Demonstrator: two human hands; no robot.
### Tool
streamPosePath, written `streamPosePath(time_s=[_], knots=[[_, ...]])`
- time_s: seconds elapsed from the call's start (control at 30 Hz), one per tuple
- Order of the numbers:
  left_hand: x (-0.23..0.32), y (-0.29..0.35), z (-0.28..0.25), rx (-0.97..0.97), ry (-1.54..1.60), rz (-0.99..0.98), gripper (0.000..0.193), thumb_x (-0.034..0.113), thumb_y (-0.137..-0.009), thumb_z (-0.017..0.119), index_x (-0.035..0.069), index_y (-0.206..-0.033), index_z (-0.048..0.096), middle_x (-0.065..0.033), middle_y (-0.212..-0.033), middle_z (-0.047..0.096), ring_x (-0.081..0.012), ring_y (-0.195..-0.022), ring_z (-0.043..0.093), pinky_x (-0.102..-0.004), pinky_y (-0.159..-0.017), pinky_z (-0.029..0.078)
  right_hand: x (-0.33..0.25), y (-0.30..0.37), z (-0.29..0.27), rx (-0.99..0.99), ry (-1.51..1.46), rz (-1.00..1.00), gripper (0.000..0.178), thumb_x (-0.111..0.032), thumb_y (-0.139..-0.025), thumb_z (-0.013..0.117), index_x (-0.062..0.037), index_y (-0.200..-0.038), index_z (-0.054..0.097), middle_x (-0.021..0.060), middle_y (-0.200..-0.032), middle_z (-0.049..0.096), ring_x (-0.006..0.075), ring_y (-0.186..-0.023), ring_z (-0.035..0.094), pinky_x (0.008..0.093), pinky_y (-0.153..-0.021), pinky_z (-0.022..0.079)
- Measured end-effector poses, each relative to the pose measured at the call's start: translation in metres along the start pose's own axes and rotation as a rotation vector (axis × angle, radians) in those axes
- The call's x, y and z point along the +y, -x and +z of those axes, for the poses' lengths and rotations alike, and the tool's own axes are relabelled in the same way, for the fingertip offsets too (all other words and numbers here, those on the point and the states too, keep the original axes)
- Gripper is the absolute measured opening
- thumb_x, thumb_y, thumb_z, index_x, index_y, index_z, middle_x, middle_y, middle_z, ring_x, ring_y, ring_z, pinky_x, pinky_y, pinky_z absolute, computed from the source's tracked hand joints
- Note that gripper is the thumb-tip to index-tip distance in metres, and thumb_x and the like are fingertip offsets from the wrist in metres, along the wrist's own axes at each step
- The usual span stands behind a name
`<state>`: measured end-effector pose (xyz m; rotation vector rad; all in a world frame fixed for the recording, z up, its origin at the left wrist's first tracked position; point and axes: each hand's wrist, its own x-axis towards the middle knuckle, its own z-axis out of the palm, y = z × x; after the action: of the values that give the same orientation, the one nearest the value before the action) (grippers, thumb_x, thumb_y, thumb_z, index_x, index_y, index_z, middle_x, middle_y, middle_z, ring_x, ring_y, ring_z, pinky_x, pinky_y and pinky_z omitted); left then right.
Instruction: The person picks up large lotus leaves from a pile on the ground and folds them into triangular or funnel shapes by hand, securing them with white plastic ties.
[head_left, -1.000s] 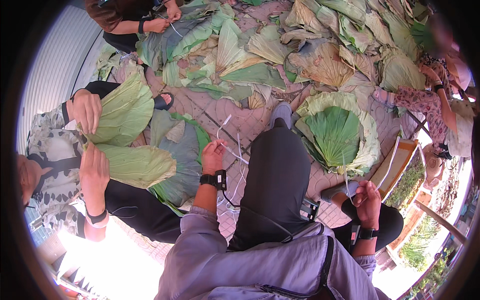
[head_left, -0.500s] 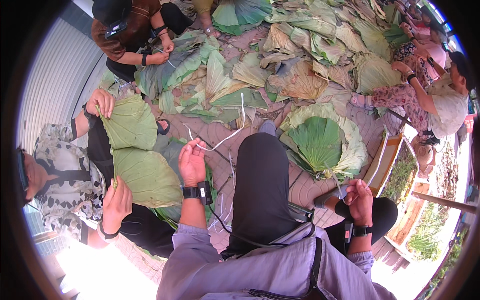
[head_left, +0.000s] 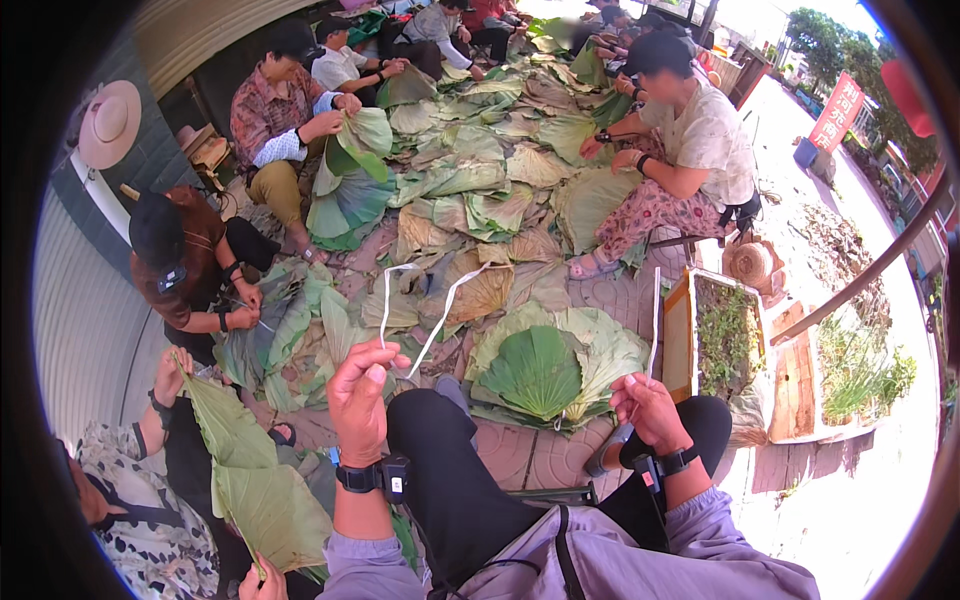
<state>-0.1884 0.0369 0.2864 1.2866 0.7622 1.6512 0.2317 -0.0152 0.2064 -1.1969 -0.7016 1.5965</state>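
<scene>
My left hand (head_left: 362, 405) is raised left of my knee, its thumb and fingers pinched on a white strip (head_left: 445, 320). The strip rises in a loose loop, two lengths standing above the fingers. My right hand (head_left: 652, 412) is closed above my other knee. From its fingers a narrow white strip (head_left: 655, 325) stands upright; whether both are one piece I cannot tell. On the paving beyond and between my hands lies a stack of lotus leaves (head_left: 535, 372), a bright green one on top of paler ones. Neither hand touches it.
A long heap of dried lotus leaves (head_left: 480, 170) covers the ground ahead. At lower left, a person holds a folded green leaf (head_left: 265, 500). Other people sit along both sides. Planter boxes (head_left: 728, 340) with greenery stand at the right.
My view has tilted up, showing more of the heap and people. The white strip by my left hand now stands higher in a different bend. Both hands still pinch strips.
</scene>
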Motion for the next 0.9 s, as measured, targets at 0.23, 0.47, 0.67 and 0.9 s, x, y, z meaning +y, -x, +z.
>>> streamPosePath(time_s=[0.23,0.47,0.67,0.9], knots=[[-0.056,-0.048,0.085,-0.316,0.029,-0.348,0.02,0.011,-0.095,0.062,-0.002,-0.108,0.069,-0.0073,-0.108,0.067,-0.0184,-0.094,0.069,-0.0323,-0.089,0.05,-0.032,-0.014,-0.016,-0.08,-0.006,-0.069,0.027,-0.022,-0.106,0.049,-0.0013,-0.104,0.065,0.0068,-0.084,0.07,0.0139,-0.066,0.065,0.0262,-0.063,0.054],[-0.109,-0.04,0.182,-0.685,-0.12,-0.482,0.022,0.013,-0.095,0.062,-0.003,-0.11,0.068,-0.0064,-0.107,0.067,-0.0148,-0.094,0.067,-0.0291,-0.086,0.05,-0.043,-0.034,-0.02,-0.161,0.107,-0.094,0.031,-0.028,-0.105,0.05,-0.0011,-0.115,0.064,0.008,-0.099,0.07,0.0165,-0.091,0.067,0.0305,-0.082,0.053],[-0.172,-0.009,0.205,-1.041,-0.216,-0.456,0.022,0.015,-0.096,0.062,-0.001,-0.109,0.068,-0.0053,-0.105,0.066,-0.0124,-0.094,0.062,-0.0276,-0.085,0.049,-0.045,-0.063,-0.024,-0.141,0.009,-0.089,0.035,-0.029,-0.105,0.051,0.0005,-0.123,0.059,0.01,-0.104,0.069,0.0199,-0.099,0.066,0.0352,-0.091,0.051],[-0.185,-0.004,0.211,-1.057,-0.187,-0.637,0.021,0.014,-0.096,0.063,-0.003,-0.106,0.068,-0.0042,-0.096,0.068,-0.0106,-0.094,0.061,-0.0272,-0.084,0.049,-0.077,-0.088,-0.015,-0.202,-0.119,-0.039,0.022,-0.018,-0.105,0.051,0.0003,-0.108,0.063,0.0044,-0.08,0.064,0.014,-0.071,0.063,0.0298,-0.071,0.055]])
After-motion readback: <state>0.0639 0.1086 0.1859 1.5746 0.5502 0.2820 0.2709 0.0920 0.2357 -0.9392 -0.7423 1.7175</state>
